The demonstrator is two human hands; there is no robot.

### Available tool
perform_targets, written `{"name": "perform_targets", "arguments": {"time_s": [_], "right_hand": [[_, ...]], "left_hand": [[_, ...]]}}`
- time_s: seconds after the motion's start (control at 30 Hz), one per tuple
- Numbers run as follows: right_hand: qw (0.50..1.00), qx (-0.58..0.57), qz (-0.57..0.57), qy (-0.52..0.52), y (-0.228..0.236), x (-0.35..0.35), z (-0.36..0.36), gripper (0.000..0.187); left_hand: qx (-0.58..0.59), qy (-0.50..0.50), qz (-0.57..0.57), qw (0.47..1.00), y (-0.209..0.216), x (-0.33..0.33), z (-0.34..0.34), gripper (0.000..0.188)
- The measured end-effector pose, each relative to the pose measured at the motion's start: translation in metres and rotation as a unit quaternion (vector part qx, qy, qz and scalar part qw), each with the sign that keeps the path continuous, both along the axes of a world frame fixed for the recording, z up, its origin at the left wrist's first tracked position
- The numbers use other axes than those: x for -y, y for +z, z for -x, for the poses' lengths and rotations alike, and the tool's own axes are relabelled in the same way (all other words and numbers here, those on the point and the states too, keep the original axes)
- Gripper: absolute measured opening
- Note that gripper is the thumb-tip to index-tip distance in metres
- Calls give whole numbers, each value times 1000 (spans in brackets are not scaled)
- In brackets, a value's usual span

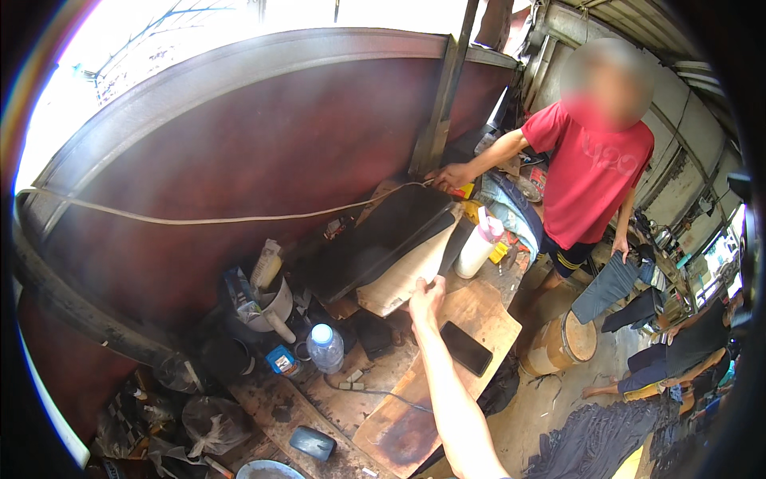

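Observation:
A bare forearm comes in from the lower edge, right of centre, and ends in my right hand (427, 302). Its fingers are closed at the near edge of a flat tan sheet (411, 267), which looks like cardboard or thin board. Against the sheet's far side lies a large flat black panel (375, 247). Just right of my wrist, a black phone (466, 348) lies on a wooden board (496, 323). A white bottle with a pink cap (479, 246) stands beyond the hand. My left hand is out of the picture.
A person in a red shirt (594, 172) stands at the far right, one hand near the black panel, the other holding grey cloth (606, 287). A clear blue-capped bottle (325, 351), a white bucket (271, 307) and a drum (562, 343) stand around. A cord (199, 221) crosses the red wall.

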State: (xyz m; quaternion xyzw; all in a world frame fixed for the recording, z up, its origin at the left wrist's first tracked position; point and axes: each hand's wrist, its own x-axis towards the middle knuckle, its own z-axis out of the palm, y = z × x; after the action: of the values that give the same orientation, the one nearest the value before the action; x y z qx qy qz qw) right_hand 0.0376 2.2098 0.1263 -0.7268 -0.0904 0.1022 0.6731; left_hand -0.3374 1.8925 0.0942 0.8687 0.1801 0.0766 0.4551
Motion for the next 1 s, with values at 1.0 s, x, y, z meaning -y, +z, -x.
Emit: {"name": "perform_targets", "arguments": {"time_s": [1.0], "right_hand": [[914,339,215,65,168,67,-41,23]], "left_hand": [[12,8,-19,1000,4,-1,0,76]]}}
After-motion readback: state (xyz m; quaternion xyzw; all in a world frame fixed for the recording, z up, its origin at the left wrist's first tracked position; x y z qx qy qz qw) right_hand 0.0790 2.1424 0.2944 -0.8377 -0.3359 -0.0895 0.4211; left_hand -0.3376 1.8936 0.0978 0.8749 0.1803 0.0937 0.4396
